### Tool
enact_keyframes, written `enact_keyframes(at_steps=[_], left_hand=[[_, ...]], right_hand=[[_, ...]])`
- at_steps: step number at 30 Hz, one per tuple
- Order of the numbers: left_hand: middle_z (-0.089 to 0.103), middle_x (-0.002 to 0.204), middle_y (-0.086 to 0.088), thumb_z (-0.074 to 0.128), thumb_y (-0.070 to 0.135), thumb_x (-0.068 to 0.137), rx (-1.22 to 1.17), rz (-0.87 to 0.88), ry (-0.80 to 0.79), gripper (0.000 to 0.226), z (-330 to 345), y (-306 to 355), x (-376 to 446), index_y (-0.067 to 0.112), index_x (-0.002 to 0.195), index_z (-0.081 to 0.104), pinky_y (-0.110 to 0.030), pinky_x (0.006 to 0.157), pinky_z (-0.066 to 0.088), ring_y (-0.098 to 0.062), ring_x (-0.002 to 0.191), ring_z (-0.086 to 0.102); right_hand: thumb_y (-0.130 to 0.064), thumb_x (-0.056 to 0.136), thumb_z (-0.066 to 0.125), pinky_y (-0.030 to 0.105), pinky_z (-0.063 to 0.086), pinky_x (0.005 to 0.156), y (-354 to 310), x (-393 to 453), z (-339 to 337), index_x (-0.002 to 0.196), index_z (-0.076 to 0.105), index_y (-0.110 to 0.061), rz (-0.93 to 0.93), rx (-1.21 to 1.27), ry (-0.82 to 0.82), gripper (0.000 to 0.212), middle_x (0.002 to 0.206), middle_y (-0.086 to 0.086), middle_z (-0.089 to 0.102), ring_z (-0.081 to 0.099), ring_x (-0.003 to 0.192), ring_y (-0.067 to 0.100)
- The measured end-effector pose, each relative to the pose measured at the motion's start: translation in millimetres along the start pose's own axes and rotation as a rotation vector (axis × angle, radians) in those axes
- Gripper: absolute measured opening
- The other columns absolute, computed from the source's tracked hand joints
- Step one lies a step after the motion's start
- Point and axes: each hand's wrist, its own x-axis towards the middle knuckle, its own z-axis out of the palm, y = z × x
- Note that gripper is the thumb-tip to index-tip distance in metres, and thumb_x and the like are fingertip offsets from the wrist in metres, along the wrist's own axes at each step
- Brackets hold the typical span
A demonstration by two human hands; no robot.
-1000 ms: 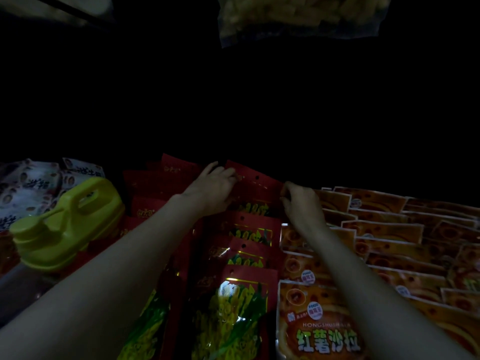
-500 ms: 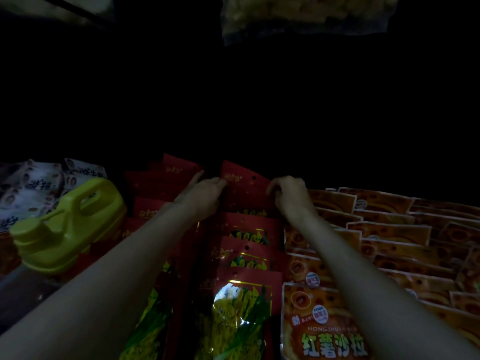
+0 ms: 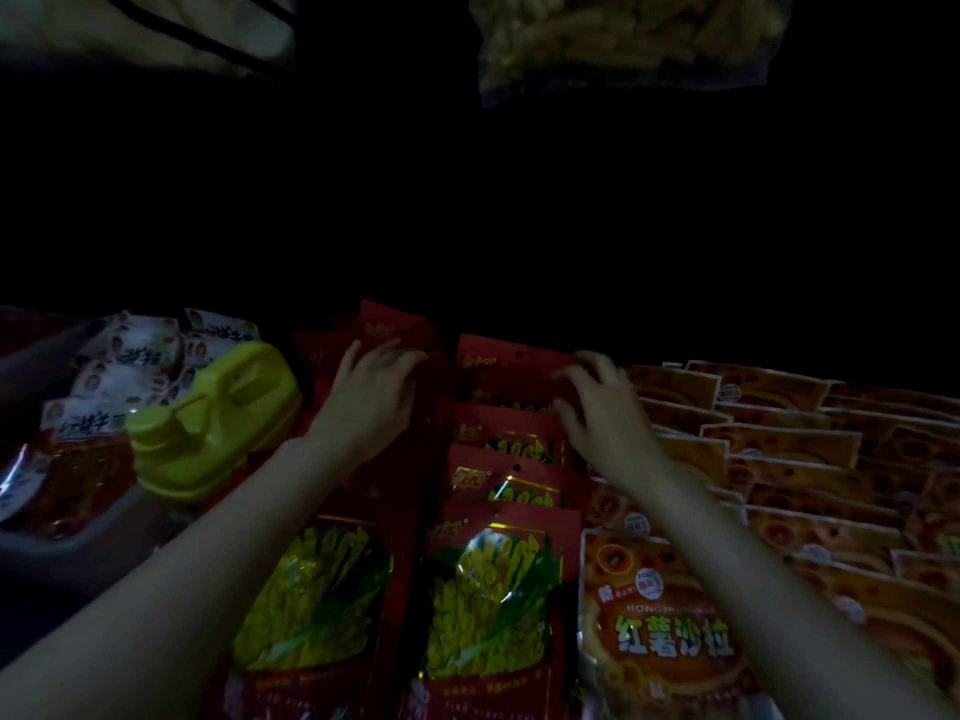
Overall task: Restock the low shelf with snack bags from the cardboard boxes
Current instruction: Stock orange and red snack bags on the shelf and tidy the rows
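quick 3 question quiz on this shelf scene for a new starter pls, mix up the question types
1. True or false: the left hand rests on the rear bags of the left row of red snack bags.
2. Multiple choice: what lies directly right of the two red rows? A) white bags B) orange snack bags C) a cardboard box
3. Fill in: the yellow-green plastic jug lies to the ___ of the red rows.

Key: 1 true. 2 B. 3 left. Note: the right hand has curled fingers at the back of the right red row, but the dim light hides whether it has a grip on a bag.
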Motion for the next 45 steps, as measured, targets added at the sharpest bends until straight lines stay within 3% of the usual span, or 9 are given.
enact_keyframes(at_steps=[3, 6, 9, 14, 21, 26, 30, 37, 45], left_hand=[[0.055, 0.132, -0.009, 0.04, 0.019, 0.099, -0.102, -0.019, -0.217, 0.034, -4.4, -8.7, -23.8, 0.009, 0.128, 0.054, -0.032, 0.107, 0.027, -0.024, 0.128, 0.044], [0.064, 0.117, -0.013, 0.041, 0.021, 0.099, -0.117, 0.006, -0.292, 0.032, -14.4, -5.3, -35.7, 0.003, 0.114, 0.063, -0.031, 0.093, 0.04, -0.028, 0.112, 0.057], [0.058, 0.128, -0.012, 0.044, 0.015, 0.098, -0.121, -0.003, -0.136, 0.034, -28.2, -9.1, -23.8, 0.005, 0.127, 0.056, -0.027, 0.099, 0.032, -0.027, 0.121, 0.052], [0.019, 0.156, -0.008, 0.042, 0.007, 0.096, -0.02, -0.034, -0.186, 0.055, -31.2, -29.8, 2.0, 0.008, 0.147, 0.021, -0.02, 0.112, 0.006, -0.021, 0.145, 0.014], [0.018, 0.156, -0.001, 0.036, 0.015, 0.098, 0.122, -0.098, -0.282, 0.058, 0.9, -49.2, 20.2, 0.016, 0.15, 0.01, -0.038, 0.116, 0.011, -0.02, 0.145, 0.01], [0.044, 0.136, -0.003, 0.04, 0.013, 0.095, 0.236, -0.104, -0.096, 0.045, 6.6, -59.8, 15.9, 0.017, 0.14, 0.038, -0.034, 0.097, 0.036, -0.026, 0.124, 0.037], [0.061, 0.116, -0.01, 0.043, 0.002, 0.091, 0.134, -0.166, -0.091, 0.033, 4.5, -74.0, 9.9, 0.014, 0.117, 0.061, -0.036, 0.084, 0.046, -0.029, 0.108, 0.055], [0.063, 0.109, -0.01, 0.048, 0.006, 0.093, 0.2, -0.108, 0.012, 0.02, -8.9, -71.8, 6.7, 0.01, 0.108, 0.061, -0.032, 0.079, 0.042, -0.027, 0.105, 0.055], [0.06, 0.111, -0.008, 0.044, 0.004, 0.095, 0.244, -0.107, 0.038, 0.024, -15.1, -70.7, 13.8, 0.012, 0.109, 0.061, -0.027, 0.081, 0.036, -0.025, 0.105, 0.054]], right_hand=[[-0.045, 0.091, 0.053, 0.041, 0.013, 0.118, -19.7, -34.5, -1.2, 0.149, 0.015, -0.024, -0.018, -0.029, -0.526, 0.072, 0.158, 0.007, -0.004, 0.005, 0.145, 0.028], [-0.058, 0.086, 0.05, 0.048, -0.001, 0.117, -33.8, -52.1, 4.4, 0.149, -0.001, -0.035, -0.057, -0.251, -0.744, 0.084, 0.157, 0.003, -0.017, -0.011, 0.145, 0.029], [-0.056, 0.088, 0.048, 0.048, 0.0, 0.116, -40.9, -36.7, 4.4, 0.149, 0.013, -0.032, -0.047, -0.232, -0.609, 0.074, 0.158, 0.003, 0.0, -0.002, 0.145, 0.028], [-0.021, 0.094, 0.052, 0.024, 0.023, 0.107, -65.3, 34.2, 12.0, 0.138, 0.042, -0.012, -0.083, 0.103, -0.31, 0.046, 0.141, 0.009, 0.042, 0.038, 0.132, 0.023], [-0.004, 0.098, 0.039, 0.013, 0.028, 0.092, -98.3, 107.7, 58.6, 0.129, 0.054, -0.011, -0.02, 0.312, -0.229, 0.035, 0.13, 0.01, 0.054, 0.045, 0.125, 0.024], [-0.024, 0.096, 0.05, 0.038, 0.023, 0.104, -103.8, 126.2, 78.2, 0.136, 0.047, -0.024, 0.047, -0.01, -0.29, 0.04, 0.134, 0.01, 0.049, 0.025, 0.132, 0.025], [-0.016, 0.095, 0.05, 0.034, 0.033, 0.099, -104.3, 123.8, 77.6, 0.123, 0.061, -0.018, -0.039, -0.036, -0.169, 0.03, 0.124, 0.008, 0.059, 0.046, 0.121, 0.026], [-0.007, 0.095, 0.048, 0.031, 0.043, 0.095, -91.0, 123.0, 38.7, 0.121, 0.063, -0.011, -0.167, -0.032, -0.112, 0.03, 0.123, 0.009, 0.062, 0.056, 0.114, 0.027], [-0.004, 0.091, 0.051, 0.032, 0.043, 0.099, -85.8, 102.7, 61.8, 0.117, 0.065, -0.01, -0.12, 0.013, -0.395, 0.03, 0.119, 0.012, 0.064, 0.058, 0.112, 0.027]])
